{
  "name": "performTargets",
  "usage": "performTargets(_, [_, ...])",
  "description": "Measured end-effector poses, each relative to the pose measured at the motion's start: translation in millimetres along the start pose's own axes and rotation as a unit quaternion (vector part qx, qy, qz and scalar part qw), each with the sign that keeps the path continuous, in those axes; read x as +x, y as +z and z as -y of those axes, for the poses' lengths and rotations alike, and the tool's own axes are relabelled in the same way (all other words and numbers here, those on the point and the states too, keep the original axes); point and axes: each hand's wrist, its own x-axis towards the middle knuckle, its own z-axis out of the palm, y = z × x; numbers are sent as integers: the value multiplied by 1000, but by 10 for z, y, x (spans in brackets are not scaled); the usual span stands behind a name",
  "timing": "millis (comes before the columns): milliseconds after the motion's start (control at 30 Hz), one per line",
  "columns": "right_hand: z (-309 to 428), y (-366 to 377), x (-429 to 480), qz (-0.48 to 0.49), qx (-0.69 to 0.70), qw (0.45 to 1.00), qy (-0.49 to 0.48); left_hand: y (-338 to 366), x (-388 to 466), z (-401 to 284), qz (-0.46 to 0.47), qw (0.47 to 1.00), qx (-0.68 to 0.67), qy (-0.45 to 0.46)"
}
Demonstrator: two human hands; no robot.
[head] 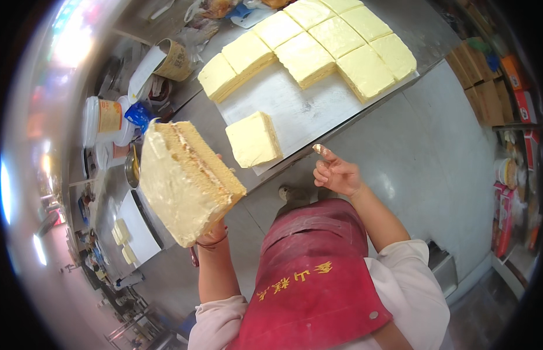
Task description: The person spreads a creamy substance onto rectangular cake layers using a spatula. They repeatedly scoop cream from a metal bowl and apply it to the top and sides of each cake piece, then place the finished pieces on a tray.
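My left hand [213,235] supports a large square piece of layered sponge cake [184,183] from beneath and is mostly hidden by it. Pale yellow cream covers the cake's top, and its cut sides show sponge with a filling band. My right hand [339,173] holds nothing; its index finger points out with cream on the tip, and the other fingers curl. Just beyond it, a single cream-topped cake square [254,140] sits on a pale sheet [306,109] at the table edge. Farther back on that sheet stands a block of several cut cake squares [322,57].
White plastic tubs [103,120], a paper bucket [173,61] and a metal bowl [132,168] crowd the left. Two small cake pieces lie on a white board [138,232]. Cardboard boxes [486,96] and shelves stand right, beyond the grey floor [407,144].
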Motion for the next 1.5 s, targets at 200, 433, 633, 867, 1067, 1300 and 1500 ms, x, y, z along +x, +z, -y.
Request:
performTargets(200, [-78,539,226,72,19,997,21,-8,-230,-101,-63,975,-213,-18])
performTargets(433, [-310,1547,583,307,-41,945,103,2,-422,-68,-31,982,-186,-9])
performTargets(633, [-334,1960,721,201,-155,937,240,17,-639,4,-32,997,66,17])
performTargets(867, [-505,1910,767,217,-520,820,106,112,-720,-74,-38,989,136,48])
performTargets(1067, [-661,2146,816,203,-876,403,-168,73,-864,-291,-27,899,413,143])
performTargets(1300, [-975,2447,935,254,-856,391,-223,-370,-1281,-798,11,975,181,131])
performTargets(1500, [-1979,1623,1569,68,-784,617,-19,-1209,-2294,-1907,-49,974,151,165])
